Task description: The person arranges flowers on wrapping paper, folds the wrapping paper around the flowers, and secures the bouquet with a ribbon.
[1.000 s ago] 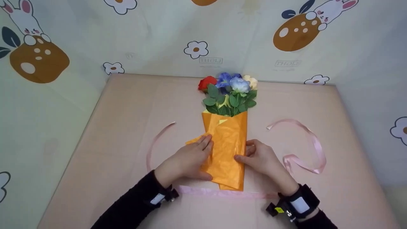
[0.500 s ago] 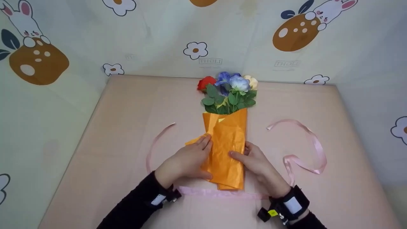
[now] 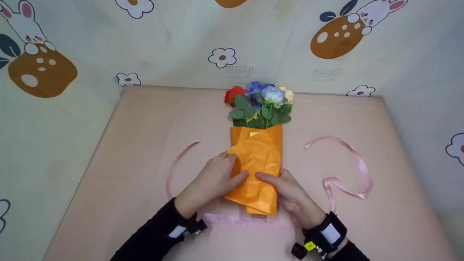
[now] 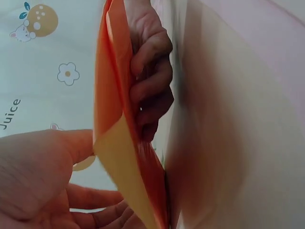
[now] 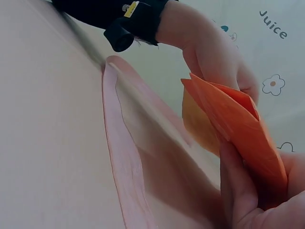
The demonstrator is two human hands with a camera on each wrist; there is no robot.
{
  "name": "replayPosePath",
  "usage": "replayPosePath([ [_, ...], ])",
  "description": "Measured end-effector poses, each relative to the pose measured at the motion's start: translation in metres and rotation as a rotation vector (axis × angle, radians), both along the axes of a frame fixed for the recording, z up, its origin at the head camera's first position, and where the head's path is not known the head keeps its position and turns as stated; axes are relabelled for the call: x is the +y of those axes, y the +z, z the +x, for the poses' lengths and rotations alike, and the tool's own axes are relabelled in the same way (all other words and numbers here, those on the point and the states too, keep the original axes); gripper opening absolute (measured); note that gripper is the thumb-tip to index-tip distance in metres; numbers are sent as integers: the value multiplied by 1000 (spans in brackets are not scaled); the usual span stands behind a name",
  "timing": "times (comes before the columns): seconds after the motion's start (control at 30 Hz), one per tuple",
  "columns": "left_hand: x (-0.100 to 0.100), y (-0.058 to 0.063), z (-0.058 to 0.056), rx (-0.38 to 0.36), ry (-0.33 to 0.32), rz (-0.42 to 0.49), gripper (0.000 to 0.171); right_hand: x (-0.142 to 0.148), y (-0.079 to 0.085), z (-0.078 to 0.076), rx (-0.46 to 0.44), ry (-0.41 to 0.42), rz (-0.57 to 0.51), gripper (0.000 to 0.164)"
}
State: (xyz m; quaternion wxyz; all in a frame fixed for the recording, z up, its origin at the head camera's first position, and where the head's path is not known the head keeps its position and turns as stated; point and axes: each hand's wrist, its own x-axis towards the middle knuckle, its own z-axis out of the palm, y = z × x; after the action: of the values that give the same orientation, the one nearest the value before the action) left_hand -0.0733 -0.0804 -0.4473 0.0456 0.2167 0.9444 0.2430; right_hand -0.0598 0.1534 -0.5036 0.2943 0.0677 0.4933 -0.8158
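A bouquet of artificial-looking flowers [image 3: 273, 96], red, blue, pale blue and cream with green leaves, pokes out of orange wrapping paper [image 3: 259, 152]. My left hand [image 3: 217, 174] grips the paper's left side, thumb on its front and fingers bent at the edge. From the right, my right hand [image 3: 293, 192] holds the wrapped stems, thumb across the front. Its curled fingers [image 4: 155, 81] show behind the paper in the left wrist view. The right wrist view looks at the folded lower end of the orange paper [image 5: 238, 114]. Inside the wrap, the stems are hidden.
A pink ribbon [image 3: 357, 163] lies on the pale pink tabletop [image 3: 145, 119]; it curves up at both sides and crosses below the bouquet. Behind the table's far edge hangs a pale backdrop [image 3: 181, 40] printed with rabbits, fruit and flowers.
The paper flap that stuck out at the left now lies over the front, and my left fingers have curled, thumb shifted up. My right thumb has slid left across the paper.
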Motion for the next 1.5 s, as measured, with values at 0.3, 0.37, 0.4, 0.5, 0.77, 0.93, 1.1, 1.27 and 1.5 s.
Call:
replayPosePath([
  [0.3, -2, 1, -2, -248, 96, 191, 49, -2, 2, 2, -65, -40, -59, 70],
  [0.37, -5, 0, -4, -363, 94, 281, 50, -2, 3, 2, -76, -44, -62, 70],
  [0.4, -5, 0, -6, -427, 90, 338, 50, -3, 3, 2, -81, -46, -63, 70],
  [0.5, -7, -4, -11, -639, 94, 547, 47, -4, 4, 2, -74, -39, -60, 69],
  [0.77, -6, -17, -22, -931, 164, 919, 28, -5, 4, 3, -20, 16, 18, 65],
  [0.93, -5, -21, -24, -970, 191, 982, 27, 0, 10, 4, 9, 124, 111, 68],
  [1.1, -3, -23, -26, -962, 209, 1014, 26, 6, 15, 6, 22, 193, 153, 61],
  [1.27, 0, -28, -30, -895, 283, 1006, 16, 6, 11, 6, 74, 191, 163, 46],
  [1.5, 1, -39, -36, -836, 369, 1090, 17, 5, 6, 8, 93, 226, 188, 47],
])
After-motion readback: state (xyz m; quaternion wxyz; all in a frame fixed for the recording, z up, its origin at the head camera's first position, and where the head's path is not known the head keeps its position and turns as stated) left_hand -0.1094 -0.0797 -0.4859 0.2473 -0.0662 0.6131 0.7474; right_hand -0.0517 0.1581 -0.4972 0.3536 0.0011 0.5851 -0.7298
